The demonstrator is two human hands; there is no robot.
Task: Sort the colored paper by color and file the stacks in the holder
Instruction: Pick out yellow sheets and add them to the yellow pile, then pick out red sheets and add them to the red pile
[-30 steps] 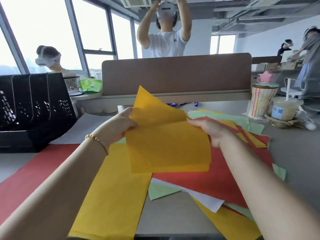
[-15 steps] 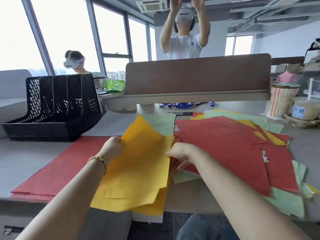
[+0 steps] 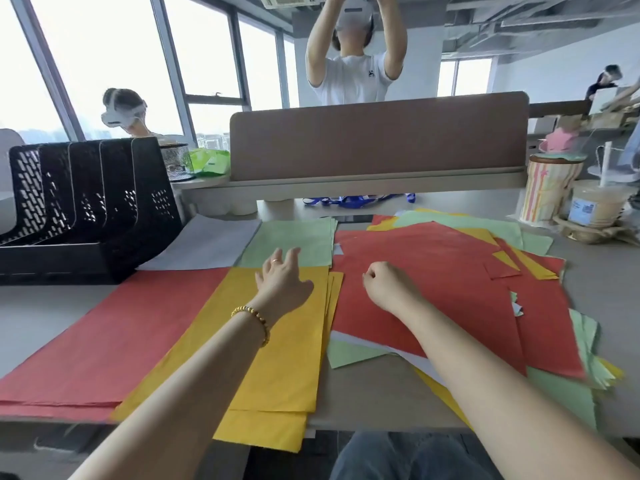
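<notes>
Head view, only view available. Left hand point(image 3: 282, 277) lies with relaxed, spread fingers on the far end of the yellow stack point(image 3: 277, 358), holding nothing. Right hand point(image 3: 388, 285) has its fingers curled under, resting on the top red sheet point(image 3: 433, 271) of the unsorted heap point(image 3: 450, 289); whether it pinches an edge I cannot tell.

Relative to the left hand: the sorted red stack point(image 3: 114, 337) lies to its left, partly under the yellow stack. The green stack point(image 3: 294, 240) sits just beyond its fingertips. A pale grey-white stack point(image 3: 207, 240) lies beyond and to the left. The black file holder point(image 3: 86, 209) stands further left and beyond, well apart, all slots seemingly unfilled. The heap of red, yellow, green and white sheets spreads beneath and to the right of the right hand.

Risks, as judged: the yellow stack overhangs the near desk edge point(image 3: 381, 424), so a nudge from the left forearm could slide sheets off. Its sheets are fanned, not squared, which would snag on filing. Drawing the top red sheet could drag the loose sheets below it.

Change from half a second ago: the yellow sheets, then held lifted between both hands, now lie flat on the yellow stack. The left hand has released them, and the right has moved across to the red sheet.
</notes>
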